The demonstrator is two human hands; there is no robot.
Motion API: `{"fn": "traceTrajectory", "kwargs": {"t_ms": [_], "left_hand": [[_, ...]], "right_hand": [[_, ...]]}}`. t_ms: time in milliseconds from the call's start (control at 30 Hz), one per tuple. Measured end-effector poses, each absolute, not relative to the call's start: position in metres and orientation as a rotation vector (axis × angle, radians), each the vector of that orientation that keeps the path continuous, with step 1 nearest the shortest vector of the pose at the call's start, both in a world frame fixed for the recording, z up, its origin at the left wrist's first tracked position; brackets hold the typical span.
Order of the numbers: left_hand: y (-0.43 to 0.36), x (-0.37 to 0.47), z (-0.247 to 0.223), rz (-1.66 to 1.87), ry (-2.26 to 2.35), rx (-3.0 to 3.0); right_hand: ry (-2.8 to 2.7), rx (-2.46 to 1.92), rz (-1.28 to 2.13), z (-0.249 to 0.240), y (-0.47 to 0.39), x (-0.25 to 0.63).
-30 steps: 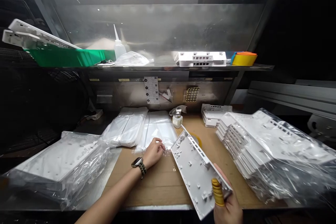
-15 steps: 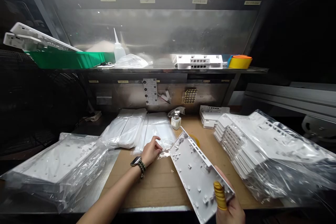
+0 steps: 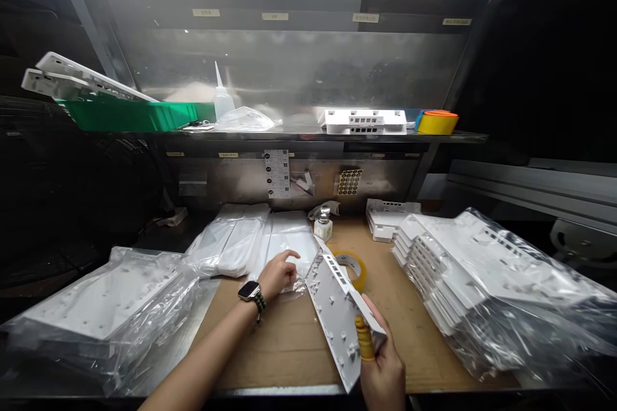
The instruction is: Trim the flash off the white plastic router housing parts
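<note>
A white plastic housing is tilted up over the cardboard, its studded inner face toward the left. My right hand grips its near end, with a yellow cover on the thumb. My left hand, with a watch at the wrist, is over the near edge of a pile of clear plastic bags. Its index finger points forward and the other fingers curl in; nothing shows in it. The far end of the housing is close to the bags.
Bagged housings lie at left and are stacked at right. Yellow tape and a pump bottle stand behind the housing. A shelf above carries a green bin and a nozzle bottle.
The housing and my right hand have moved left and turned more on edge, uncovering the yellow tape roll. My left hand's index finger is stretched out further. The view has tilted slightly upward.
</note>
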State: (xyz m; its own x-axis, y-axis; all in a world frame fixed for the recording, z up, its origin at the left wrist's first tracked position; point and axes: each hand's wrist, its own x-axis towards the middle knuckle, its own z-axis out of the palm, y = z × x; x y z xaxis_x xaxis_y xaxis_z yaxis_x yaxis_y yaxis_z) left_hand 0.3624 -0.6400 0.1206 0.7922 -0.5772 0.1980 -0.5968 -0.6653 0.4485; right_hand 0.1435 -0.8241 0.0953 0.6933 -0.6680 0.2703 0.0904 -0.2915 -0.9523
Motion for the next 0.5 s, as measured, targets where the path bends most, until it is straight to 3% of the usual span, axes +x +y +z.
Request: {"fn": "traceTrajectory", "kwargs": {"t_ms": [233,500], "left_hand": [[-0.639,0.385,0.173,0.360,-0.711,2.685],[-0.661,0.385,0.170,0.126,-1.120,2.614]], "right_hand": [[0.540,-1.676,-0.840,0.097,-0.819,0.142],[0.508,-1.659,-1.344,0.094,-0.793,0.134]]}}
